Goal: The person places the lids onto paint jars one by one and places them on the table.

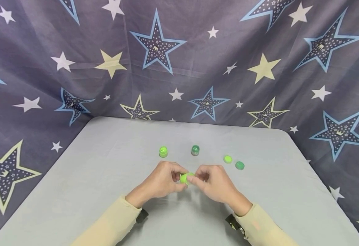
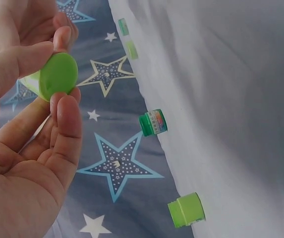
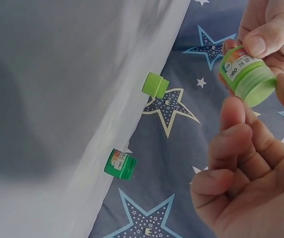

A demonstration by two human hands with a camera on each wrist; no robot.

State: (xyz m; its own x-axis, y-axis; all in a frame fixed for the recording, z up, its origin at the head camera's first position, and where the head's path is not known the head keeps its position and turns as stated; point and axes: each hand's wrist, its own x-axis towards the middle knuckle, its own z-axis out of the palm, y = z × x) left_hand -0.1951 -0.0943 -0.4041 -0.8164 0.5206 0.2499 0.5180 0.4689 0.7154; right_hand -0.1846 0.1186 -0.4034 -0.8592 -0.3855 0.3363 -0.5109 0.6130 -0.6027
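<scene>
A small light green paint jar (image 1: 184,178) is held up between both hands over the table. My left hand (image 1: 164,180) grips the jar's body by its base end, thumb and fingertips around it. At the other end, my right hand (image 1: 215,183) pinches the light green lid (image 3: 256,89) between thumb and fingers. The jar lies tilted on its side, its lid end toward the right hand. In the right wrist view a printed label (image 3: 241,65) shows on its side. The left wrist view shows the jar's round base (image 2: 60,77); its contents are hidden.
Beyond the hands stand an uncapped light green jar (image 1: 163,152) and an uncapped dark green jar (image 1: 195,150). Farther right lie a light green lid (image 1: 227,159) and a dark green lid (image 1: 240,165). A star-patterned cloth (image 1: 185,61) hangs behind the grey-white table (image 1: 105,153).
</scene>
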